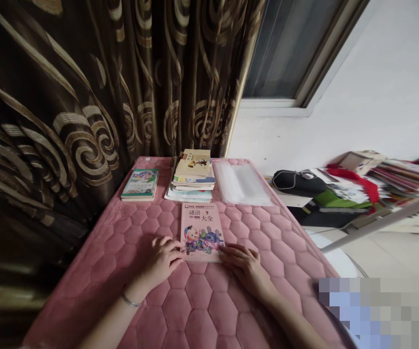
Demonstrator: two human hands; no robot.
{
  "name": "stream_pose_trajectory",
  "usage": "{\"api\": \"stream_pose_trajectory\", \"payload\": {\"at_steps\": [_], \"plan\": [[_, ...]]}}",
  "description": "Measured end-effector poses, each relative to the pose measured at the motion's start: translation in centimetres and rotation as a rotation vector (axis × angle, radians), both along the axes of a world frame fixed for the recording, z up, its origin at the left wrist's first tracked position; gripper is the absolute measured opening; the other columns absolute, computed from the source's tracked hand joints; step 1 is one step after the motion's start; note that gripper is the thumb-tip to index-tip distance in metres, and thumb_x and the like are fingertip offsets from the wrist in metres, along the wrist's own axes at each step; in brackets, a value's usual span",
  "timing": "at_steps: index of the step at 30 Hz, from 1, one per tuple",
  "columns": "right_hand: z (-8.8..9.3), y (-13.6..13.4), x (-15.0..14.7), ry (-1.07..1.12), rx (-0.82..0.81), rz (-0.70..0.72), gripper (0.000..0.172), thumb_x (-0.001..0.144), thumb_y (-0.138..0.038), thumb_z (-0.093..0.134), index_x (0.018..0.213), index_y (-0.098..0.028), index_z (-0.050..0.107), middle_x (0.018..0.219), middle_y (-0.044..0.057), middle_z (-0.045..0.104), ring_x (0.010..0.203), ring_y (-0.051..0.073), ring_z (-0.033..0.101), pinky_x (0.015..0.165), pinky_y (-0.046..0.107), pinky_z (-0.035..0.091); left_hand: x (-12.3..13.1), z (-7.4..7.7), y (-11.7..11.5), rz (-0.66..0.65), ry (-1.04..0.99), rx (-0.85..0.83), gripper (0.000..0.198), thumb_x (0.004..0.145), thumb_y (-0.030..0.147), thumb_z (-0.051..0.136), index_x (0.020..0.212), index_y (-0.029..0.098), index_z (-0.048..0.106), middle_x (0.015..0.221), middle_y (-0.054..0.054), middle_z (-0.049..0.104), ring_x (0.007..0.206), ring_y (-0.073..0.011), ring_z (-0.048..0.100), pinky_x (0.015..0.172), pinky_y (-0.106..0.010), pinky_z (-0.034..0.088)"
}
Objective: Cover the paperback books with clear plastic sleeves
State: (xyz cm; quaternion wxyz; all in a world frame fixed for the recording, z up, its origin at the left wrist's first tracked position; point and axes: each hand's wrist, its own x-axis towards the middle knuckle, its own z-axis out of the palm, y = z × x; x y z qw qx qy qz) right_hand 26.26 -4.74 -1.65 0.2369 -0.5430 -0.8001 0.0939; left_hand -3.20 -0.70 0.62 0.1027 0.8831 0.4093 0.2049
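A pale pink picture book (202, 232) with Chinese lettering and cartoon figures on its cover lies face up on the pink quilted surface (205, 310). My left hand (163, 259), with a thin bracelet at the wrist, has its fingers closed on the book's lower left edge. At the lower right edge, the fingers of my right hand (247, 269) hold the other side, their tips over the corner. Any fingers beneath the book are hidden.
Behind the book stands a stack of books (193, 174). A smaller green-edged pile (140, 184) is at left, and clear plastic sleeves (241, 183) lie at right. Patterned curtains (151, 87) border the left and back. Beyond the right edge are a black case (298, 182) and paper piles.
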Motion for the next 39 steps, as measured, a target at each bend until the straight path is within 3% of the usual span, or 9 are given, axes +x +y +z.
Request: {"api": "stream_pose_trajectory", "payload": {"at_steps": [12, 18, 24, 28, 33, 39], "plan": [[0.7, -0.2, 0.1, -0.043, 0.003, -0.004, 0.026, 0.09, -0.033, 0.051, 0.108, -0.04, 0.067, 0.123, -0.001, 0.064, 0.119, 0.027, 0.049, 0.093, 0.047, 0.036, 0.2, 0.1, -0.2, 0.016, -0.008, 0.018, 0.016, 0.083, 0.02, 0.06, 0.088, 0.031, 0.07, 0.103, 0.0, 0.066, 0.103, -0.0202, 0.051, 0.09, -0.04, 0.034], [1.3, 0.1, -3.8, -0.063, 0.062, -0.061, 0.018, 0.081, -0.037, 0.062, 0.097, -0.029, 0.069, 0.119, 0.005, 0.064, 0.117, 0.029, 0.047, 0.089, 0.044, 0.037, 3.2, 0.9, -0.9, -0.017, 0.048, 0.05, 0.013, 0.075, 0.024, 0.068, 0.088, 0.025, 0.066, 0.1, -0.003, 0.063, 0.104, -0.0242, 0.049, 0.093, -0.045, 0.032], [0.7, 0.8, -6.5, -0.059, 0.096, -0.046, 0.018, 0.089, -0.025, 0.054, 0.099, -0.03, 0.068, 0.116, 0.003, 0.066, 0.112, 0.025, 0.05, 0.085, 0.041, 0.036, 5.8, 0.0, -0.7, -0.044, 0.078, 0.103, 0.009, 0.079, 0.016, 0.062, 0.084, 0.023, 0.064, 0.097, -0.003, 0.062, 0.104, -0.0218, 0.048, 0.099, -0.046, 0.027], [0.6, 0.6, -5.5, -0.083, 0.106, -0.023, 0.018, 0.089, -0.031, 0.055, 0.103, -0.032, 0.067, 0.119, 0.002, 0.065, 0.115, 0.027, 0.049, 0.087, 0.043, 0.036, 4.8, 0.0, -0.2, -0.038, 0.071, 0.081, 0.01, 0.082, 0.016, 0.06, 0.082, 0.024, 0.065, 0.094, -0.001, 0.064, 0.104, -0.0209, 0.049, 0.096, -0.045, 0.027], [0.5, 0.2, -2.3, -0.128, 0.092, -0.03, 0.023, 0.091, -0.031, 0.052, 0.108, -0.033, 0.067, 0.12, 0.003, 0.065, 0.115, 0.027, 0.05, 0.088, 0.043, 0.038, 1.6, 0.6, 0.4, -0.05, 0.057, 0.025, 0.012, 0.084, 0.021, 0.061, 0.086, 0.029, 0.069, 0.102, 0.0, 0.065, 0.101, -0.02, 0.05, 0.091, -0.043, 0.029], [-0.4, 0.4, 0.3, -0.122, 0.053, -0.03, 0.028, 0.091, -0.036, 0.051, 0.115, -0.036, 0.064, 0.122, 0.001, 0.064, 0.117, 0.028, 0.049, 0.091, 0.045, 0.038, -0.3, 0.1, 0.7, -0.082, 0.035, 0.013, 0.013, 0.084, 0.021, 0.061, 0.089, 0.03, 0.069, 0.109, 0.003, 0.065, 0.102, -0.019, 0.05, 0.087, -0.039, 0.03]]}}
